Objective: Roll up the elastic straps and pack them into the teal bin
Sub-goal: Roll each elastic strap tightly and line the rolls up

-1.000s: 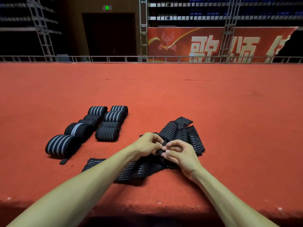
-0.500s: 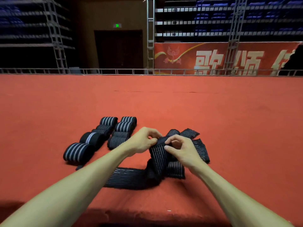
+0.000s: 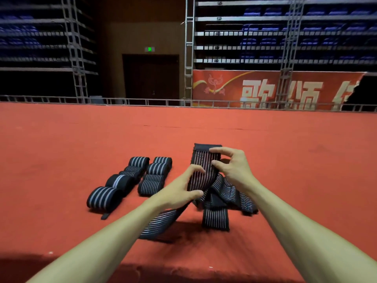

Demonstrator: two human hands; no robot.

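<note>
Head view. A black strap (image 3: pixel 204 172) with thin pale stripes is held raised above the red carpet (image 3: pixel 306 164), its free end upright and topped by a plain dark band.

The left hand (image 3: pixel 177 193) grips the strap from the left edge. Its fingers (image 3: pixel 196 170) curl over the striped face and the thumb (image 3: pixel 194 194) presses lower down, so the webbing is pinched between them. Below this grip the strap runs down and to the left, and its far end lies on the carpet beside the left forearm.

The right hand (image 3: pixel 236 170) holds the upper part from the right. The index finger (image 3: pixel 219 150) reaches across just under the dark band, the thumb (image 3: pixel 218 164) presses on the striped face lower down, and the other fingers are loosely bent behind. The strap thus stands between the two hands, touching both.

A pile (image 3: pixel 230 196) of unrolled straps lies on the carpet directly under and behind the right hand. One flat end of it points toward the camera.

The rolls (image 3: pixel 151 178) of finished straps sit to the left in two close rows, well clear of the hands. The nearest roll has a short tab lying loose on the carpet.

A metal rail (image 3: pixel 142 102) and a red banner (image 3: pixel 265 89) close the far edge.
</note>
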